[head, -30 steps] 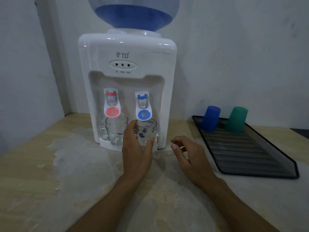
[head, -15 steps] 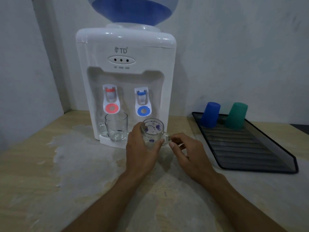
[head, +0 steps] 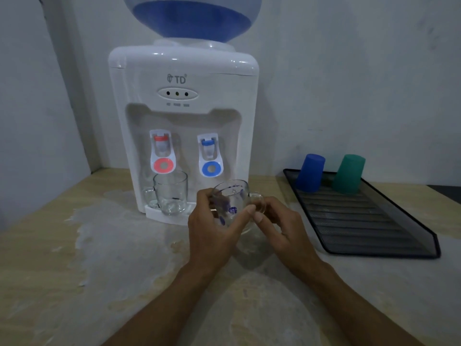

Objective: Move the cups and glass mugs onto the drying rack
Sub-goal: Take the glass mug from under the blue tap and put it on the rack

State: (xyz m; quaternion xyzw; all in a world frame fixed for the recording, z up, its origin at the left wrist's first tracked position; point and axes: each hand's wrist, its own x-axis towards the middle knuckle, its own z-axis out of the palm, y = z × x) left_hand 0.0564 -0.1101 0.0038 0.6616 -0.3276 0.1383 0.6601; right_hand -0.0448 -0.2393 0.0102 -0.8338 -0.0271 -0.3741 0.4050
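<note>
A clear glass mug with blue flower prints (head: 233,199) is held above the counter in front of the dispenser. My left hand (head: 212,233) wraps around its body. My right hand (head: 279,226) pinches its handle on the right side. A second plain glass mug (head: 171,193) stands upright on the dispenser's drip tray under the red tap. The black drying rack (head: 361,221) lies at the right, with a blue cup (head: 310,172) and a green cup (head: 349,174) upside down at its far end.
A white water dispenser (head: 183,121) with a blue bottle on top stands against the wall. The wooden counter (head: 99,258) carries a pale worn patch. A wall closes the left side and the back.
My left hand has lifted the printed mug off the drip tray under the blue tap and drawn it toward me. My right hand has come in and taken its handle.
</note>
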